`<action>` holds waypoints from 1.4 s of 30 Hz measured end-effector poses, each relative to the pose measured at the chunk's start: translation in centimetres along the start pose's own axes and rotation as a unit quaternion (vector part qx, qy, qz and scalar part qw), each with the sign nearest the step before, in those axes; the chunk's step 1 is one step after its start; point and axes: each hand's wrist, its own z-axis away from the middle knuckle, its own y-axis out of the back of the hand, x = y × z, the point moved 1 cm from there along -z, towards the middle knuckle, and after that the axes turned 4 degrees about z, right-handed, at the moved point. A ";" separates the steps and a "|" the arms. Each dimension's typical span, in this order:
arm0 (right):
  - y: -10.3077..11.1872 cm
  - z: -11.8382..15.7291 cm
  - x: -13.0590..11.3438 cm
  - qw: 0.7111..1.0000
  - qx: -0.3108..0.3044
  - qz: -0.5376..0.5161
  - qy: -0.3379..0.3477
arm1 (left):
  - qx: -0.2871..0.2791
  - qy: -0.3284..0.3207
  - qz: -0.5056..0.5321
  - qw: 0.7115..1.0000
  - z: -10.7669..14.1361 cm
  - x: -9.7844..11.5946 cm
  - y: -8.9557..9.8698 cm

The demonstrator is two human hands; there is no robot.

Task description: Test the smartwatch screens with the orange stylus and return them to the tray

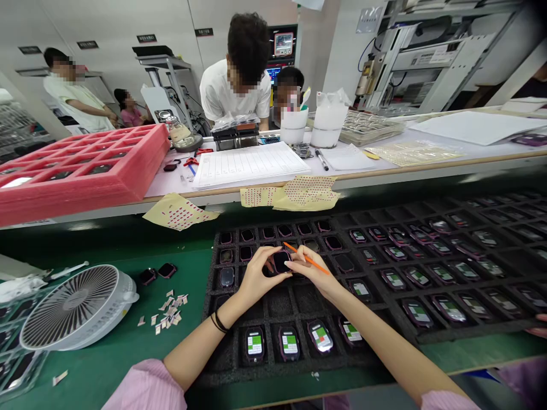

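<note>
Head view: a dark smartwatch (281, 262) sits between both hands above a black foam tray (280, 302), its long axis seemingly running away from the person, though fingers hide its ends. The left hand (260, 276) grasps its near side with curled fingers. The right hand (310, 273) presses against its other side and pinches an orange stylus (306, 258) slanting from upper left to lower right. Whether the stylus touches the watch is hard to make out.

I can't read anything from here; the black wall signs (149, 39), the printed form sheet (250, 165) on the table (171, 185) and the green-and-white labels (254, 343) on the watches (289, 343) are all too small to make out
</note>
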 end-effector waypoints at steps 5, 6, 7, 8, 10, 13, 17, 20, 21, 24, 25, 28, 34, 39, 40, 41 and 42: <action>0.0 0.2 -0.3 1.000 0.008 -0.007 -0.007 | 0.013 -0.016 0.008 1.000 -0.1 0.5 0.1; 0.0 0.2 -0.3 1.000 0.005 -0.010 -0.007 | 0.013 -0.018 0.008 1.000 -0.1 0.5 0.1; -0.1 0.2 -0.2 1.000 0.002 -0.014 -0.006 | 0.012 -0.019 0.008 1.000 -0.1 0.5 0.1; -0.1 0.2 -0.2 1.000 0.000 -0.017 -0.005 | 0.012 -0.019 0.009 1.000 -0.1 0.5 0.1; -0.1 0.2 -0.1 1.000 0.000 -0.025 -0.004 | 0.010 -0.017 0.009 1.000 -0.1 0.5 0.1; 0.1 0.1 -0.1 0.998 -0.003 -0.055 -0.020 | 0.012 -0.003 0.017 1.000 -0.1 0.4 0.1; 0.5 0.0 -0.2 0.998 0.004 -0.058 -0.015 | 0.015 0.033 0.044 0.998 -0.1 0.3 0.1; 0.7 -0.1 -0.4 0.999 0.036 -0.026 -0.003 | 0.034 0.065 0.070 0.995 -0.1 0.1 0.2; 0.8 -0.2 -0.4 0.999 0.047 -0.016 0.001 | 0.042 0.076 0.077 0.993 -0.2 -0.1 0.2; 1.0 -0.3 -0.4 0.998 0.060 -0.002 0.016 | 0.062 0.098 0.093 0.989 -0.2 -0.5 0.3; 1.0 -0.3 -0.4 0.998 0.060 -0.003 0.020 | 0.066 0.101 0.097 0.988 -0.2 -0.5 0.4; 1.2 -0.3 -0.3 0.998 0.056 -0.005 0.025 | 0.069 0.108 0.104 0.986 -0.2 -0.7 0.4; 1.1 -0.2 -0.5 0.998 0.058 -0.007 0.027 | 0.066 0.156 0.189 0.967 -0.3 -0.7 0.3; 1.1 -0.1 -0.6 0.997 0.067 0.016 0.032 | 0.014 0.290 0.402 0.868 -0.6 -0.6 0.3; 1.1 -0.1 -0.6 0.997 0.070 0.020 0.032 | -0.002 0.309 0.434 0.846 -0.7 -0.6 0.3; 1.1 -0.1 -0.6 0.996 0.074 0.026 0.032 | -0.019 0.323 0.458 0.828 -0.7 -0.5 0.4; 1.2 -0.1 -0.5 0.996 0.077 0.031 0.032 | -0.036 0.332 0.475 0.814 -0.7 -0.5 0.4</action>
